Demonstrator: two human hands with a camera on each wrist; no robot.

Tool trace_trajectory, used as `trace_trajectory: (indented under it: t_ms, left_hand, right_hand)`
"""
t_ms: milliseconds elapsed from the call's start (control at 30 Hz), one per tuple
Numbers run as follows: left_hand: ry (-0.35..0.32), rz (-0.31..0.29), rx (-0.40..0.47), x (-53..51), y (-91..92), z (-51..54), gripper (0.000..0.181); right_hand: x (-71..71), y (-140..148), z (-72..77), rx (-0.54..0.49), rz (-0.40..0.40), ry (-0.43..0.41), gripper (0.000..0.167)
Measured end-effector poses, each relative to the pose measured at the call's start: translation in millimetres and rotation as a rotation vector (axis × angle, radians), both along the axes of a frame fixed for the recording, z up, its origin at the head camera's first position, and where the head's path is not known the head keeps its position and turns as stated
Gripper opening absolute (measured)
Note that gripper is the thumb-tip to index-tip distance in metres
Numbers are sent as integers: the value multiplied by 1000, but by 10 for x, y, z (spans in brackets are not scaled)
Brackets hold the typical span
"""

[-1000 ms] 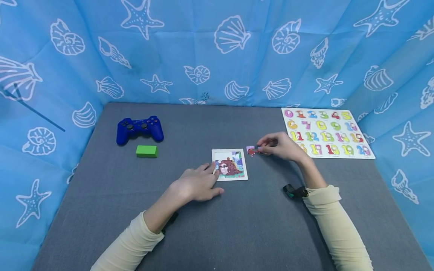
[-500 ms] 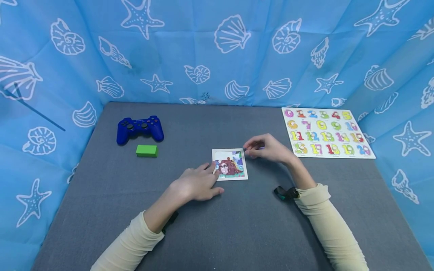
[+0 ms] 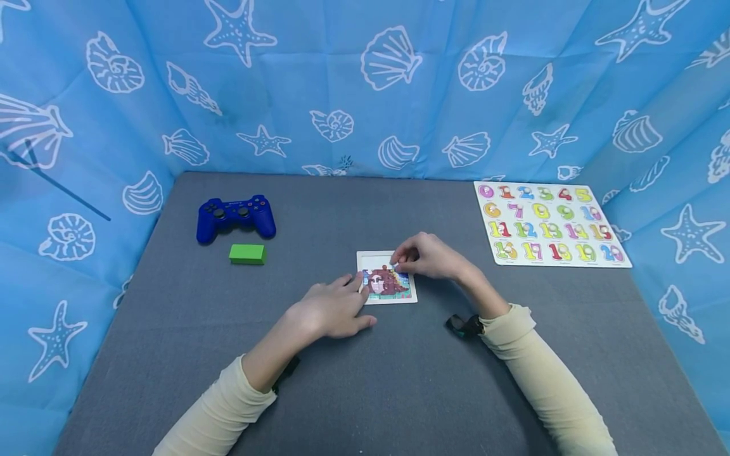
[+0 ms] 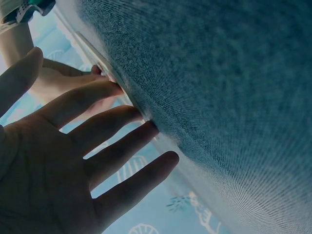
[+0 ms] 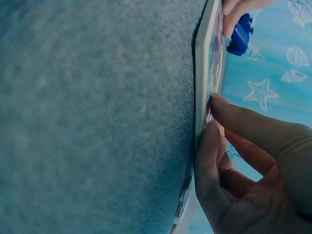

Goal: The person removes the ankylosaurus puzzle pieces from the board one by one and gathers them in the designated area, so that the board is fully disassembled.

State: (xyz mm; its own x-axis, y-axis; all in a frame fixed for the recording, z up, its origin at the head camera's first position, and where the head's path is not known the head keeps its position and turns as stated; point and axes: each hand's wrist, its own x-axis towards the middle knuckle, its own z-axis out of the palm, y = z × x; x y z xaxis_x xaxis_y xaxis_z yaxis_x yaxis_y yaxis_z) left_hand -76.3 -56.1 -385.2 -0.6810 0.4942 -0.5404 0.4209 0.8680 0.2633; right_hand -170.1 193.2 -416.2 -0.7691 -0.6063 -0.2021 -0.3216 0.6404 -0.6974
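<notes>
The left sleeve [image 3: 219, 408] and the right sleeve [image 3: 550, 383] are cut long, in plain, pale cream cloth creased by soft folds. The left cuff [image 3: 252, 380] and the right cuff [image 3: 507, 330] are both turned back into a broad edge. A black strap is worn at each wrist: the left strap [image 3: 286, 372] is mostly hidden beneath the arm, while the right strap [image 3: 464, 326] is marked by a green patch [image 4: 35, 2]. The left hand [image 3: 336, 310] and the right hand [image 3: 429, 256] are left bare.

A curtained-off tabletop space, wider room type unclear: grey table [image 3: 399, 392] beneath the fingers [image 4: 108, 123], blue shell-print curtain [image 3: 430, 107] beyond them and off to either side
</notes>
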Motion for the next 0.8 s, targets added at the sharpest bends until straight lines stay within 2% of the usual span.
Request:
trace_trajectory:
  t_ms: [267,433,633,800]
  left_hand:
    - [13,-9,-6,3,-1,-10,72]
    - [12,-12,-12,2,3,-9,73]
    - [9,-11,-3,2,-3,-5,72]
    - [10,-9,-7,6,0,-3,72]
  right_hand:
    - [47,-61,16,74,-4,100,6]
    - [77,-82,33,80,-15,153,7]
    - [102,-65,47,16,-7,163,16]
    - [122,36,72,-74,-28,116,22]
